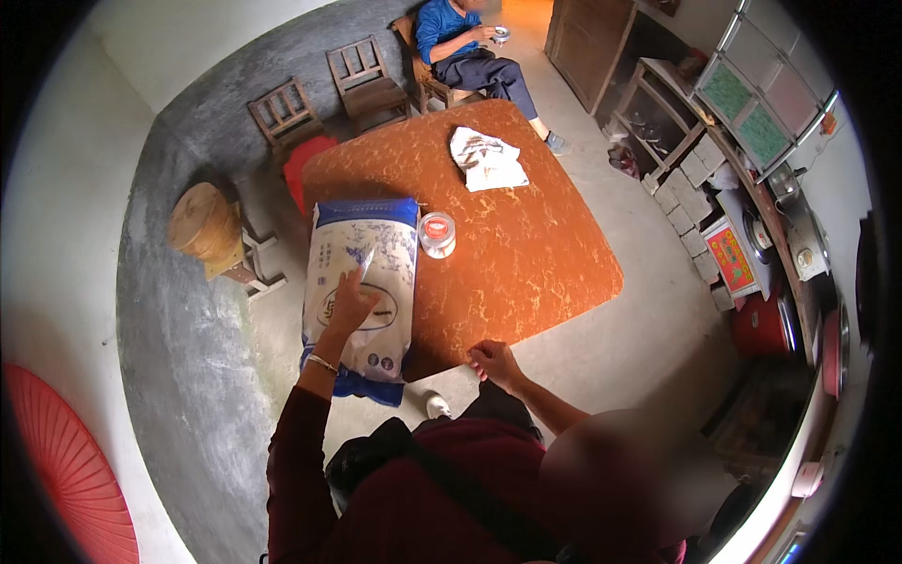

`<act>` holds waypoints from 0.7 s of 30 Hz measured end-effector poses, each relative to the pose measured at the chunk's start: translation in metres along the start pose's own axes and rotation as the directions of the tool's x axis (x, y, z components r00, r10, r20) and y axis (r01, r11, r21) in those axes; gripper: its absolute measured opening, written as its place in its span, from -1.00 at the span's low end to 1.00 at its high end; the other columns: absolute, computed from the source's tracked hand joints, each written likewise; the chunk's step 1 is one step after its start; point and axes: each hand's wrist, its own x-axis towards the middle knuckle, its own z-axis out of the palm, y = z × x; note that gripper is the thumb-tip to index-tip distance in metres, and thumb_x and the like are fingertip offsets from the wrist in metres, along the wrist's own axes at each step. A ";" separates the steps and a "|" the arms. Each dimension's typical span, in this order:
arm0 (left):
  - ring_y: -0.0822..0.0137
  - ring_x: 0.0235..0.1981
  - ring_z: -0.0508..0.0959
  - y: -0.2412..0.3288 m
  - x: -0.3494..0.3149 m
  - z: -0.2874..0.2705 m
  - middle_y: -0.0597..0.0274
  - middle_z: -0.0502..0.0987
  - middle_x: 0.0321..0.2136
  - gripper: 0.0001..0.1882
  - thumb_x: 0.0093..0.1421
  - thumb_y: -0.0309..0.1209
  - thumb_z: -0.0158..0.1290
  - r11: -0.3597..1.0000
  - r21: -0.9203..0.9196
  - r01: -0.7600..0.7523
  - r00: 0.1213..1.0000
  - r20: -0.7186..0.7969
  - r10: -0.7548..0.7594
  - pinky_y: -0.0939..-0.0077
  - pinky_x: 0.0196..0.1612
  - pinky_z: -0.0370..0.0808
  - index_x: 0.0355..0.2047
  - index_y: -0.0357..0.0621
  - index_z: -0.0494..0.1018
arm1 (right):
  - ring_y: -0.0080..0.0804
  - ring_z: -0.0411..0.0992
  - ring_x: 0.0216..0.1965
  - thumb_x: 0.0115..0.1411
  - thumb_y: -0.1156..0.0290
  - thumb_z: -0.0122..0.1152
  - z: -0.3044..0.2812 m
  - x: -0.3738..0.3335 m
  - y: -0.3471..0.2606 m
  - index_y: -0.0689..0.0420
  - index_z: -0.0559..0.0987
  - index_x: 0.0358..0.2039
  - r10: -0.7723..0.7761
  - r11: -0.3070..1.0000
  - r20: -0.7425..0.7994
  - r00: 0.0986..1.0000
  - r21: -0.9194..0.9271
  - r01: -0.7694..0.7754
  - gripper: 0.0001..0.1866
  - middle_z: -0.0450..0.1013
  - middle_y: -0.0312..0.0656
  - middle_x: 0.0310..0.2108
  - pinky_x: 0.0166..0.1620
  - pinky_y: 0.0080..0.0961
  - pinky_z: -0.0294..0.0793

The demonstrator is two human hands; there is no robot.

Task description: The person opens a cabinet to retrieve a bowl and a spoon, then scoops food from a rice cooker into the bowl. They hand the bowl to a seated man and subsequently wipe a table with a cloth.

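Observation:
A large white and blue packaged sack (381,249) lies along the left edge of the brown marbled table (526,254), its near end hanging past the edge. My left hand (350,303) rests on the middle of this sack with its fingers stretched out. A bracelet circles that wrist. By the table's near edge, my right hand (495,365) has its fingers curled together; whatever they may hold is too small to make out. Close against the sack's right side stands a clear round jar (437,235) with a red and white label on its lid.
A crumpled white cloth (489,160) lies on the table's far part. Beyond it a person (451,42) sits holding a bowl (501,35). Wooden chairs (366,85) and a red stool (305,164) stand at the far left, shelves (658,103) at the right.

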 end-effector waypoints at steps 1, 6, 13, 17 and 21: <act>-0.19 0.13 0.10 -0.003 0.009 0.005 -0.34 0.18 0.04 -0.20 -0.10 -0.21 0.17 0.994 0.108 -0.008 1.000 0.001 0.007 0.11 0.14 0.09 0.08 -0.40 0.12 | -0.61 0.33 -0.65 0.17 0.35 0.01 -0.009 0.015 -0.004 0.25 0.49 -0.41 0.001 1.000 -0.015 1.000 -0.001 -0.001 -0.79 0.39 -0.27 -0.61 -0.63 -0.67 0.35; -0.37 0.17 -0.11 0.011 0.049 0.015 -0.38 -0.10 0.16 0.08 -0.19 -0.14 0.25 0.875 0.362 0.323 0.932 0.042 -0.361 -0.24 0.13 -0.10 0.22 -0.17 -0.17 | -0.61 0.32 -0.69 0.17 0.32 0.01 -0.062 0.099 -0.045 0.22 0.49 -0.39 -0.040 0.997 -0.035 0.999 -0.066 0.037 -0.79 0.39 -0.29 -0.62 -0.65 -0.68 0.34; -0.42 0.09 0.09 0.029 0.080 0.013 -0.39 -0.07 0.14 0.27 -0.42 -0.26 0.39 0.756 0.505 0.416 0.871 0.016 -0.490 -0.09 -0.04 0.33 0.24 0.23 -0.22 | -0.35 0.40 -0.41 0.10 0.30 0.12 -0.150 0.259 -0.056 0.19 0.47 -0.27 -0.544 0.735 -0.162 0.823 -0.564 0.375 -0.75 0.42 -0.10 -0.43 -0.33 -0.43 0.41; -0.44 0.08 0.10 0.035 0.088 0.013 -0.42 -0.05 0.13 0.30 -0.47 -0.28 0.40 0.741 0.522 0.423 0.864 0.016 -0.504 0.03 -0.04 0.37 0.25 0.20 -0.21 | -0.10 0.20 0.01 0.03 0.28 0.21 -0.184 0.348 -0.078 0.10 0.32 0.00 -0.643 0.544 -0.144 0.752 -0.777 0.316 -0.49 0.21 0.07 -0.01 0.00 -0.28 0.26; -0.42 0.10 0.07 0.039 0.089 0.015 -0.41 -0.05 0.13 0.29 -0.48 -0.32 0.40 0.745 0.495 0.447 0.856 0.005 -0.517 0.02 0.02 0.31 0.25 0.17 -0.18 | 0.02 -0.01 0.14 0.01 0.14 0.18 -0.192 0.405 -0.134 -0.06 0.24 0.12 -0.660 0.367 -0.048 0.750 -0.891 0.266 -0.36 -0.01 -0.01 0.17 0.08 -0.06 0.14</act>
